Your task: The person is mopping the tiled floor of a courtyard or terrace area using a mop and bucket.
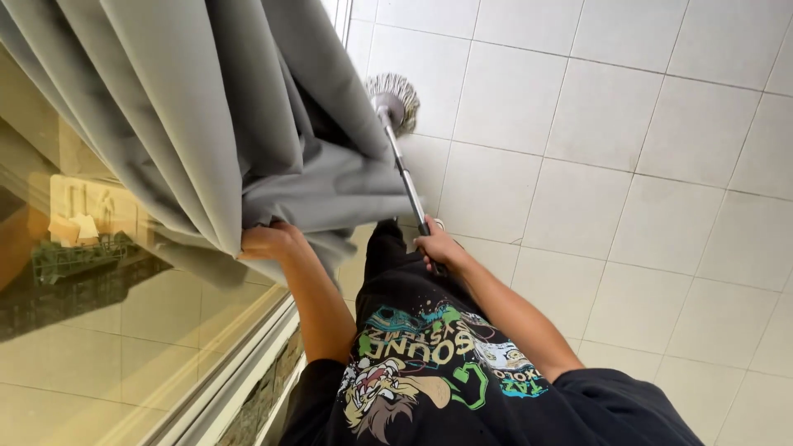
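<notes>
We note the left hand (266, 241) clenched on a bunch of grey curtain (206, 116), holding the folds gathered up off the floor beside the glass door (107, 330). The curtain hangs from the upper left and drapes over this hand, its lower edge lifted clear of the tiles. We note the right hand (438, 246) closed around the metal handle of a mop (403, 169). The handle runs up and away from the body to the stringy mop head (396, 99), which rests on the white tiled floor (628, 165) just beside the curtain's folds, close to the door frame. Both forearms are bare; a black printed shirt (446, 372) fills the lower frame.
</notes>
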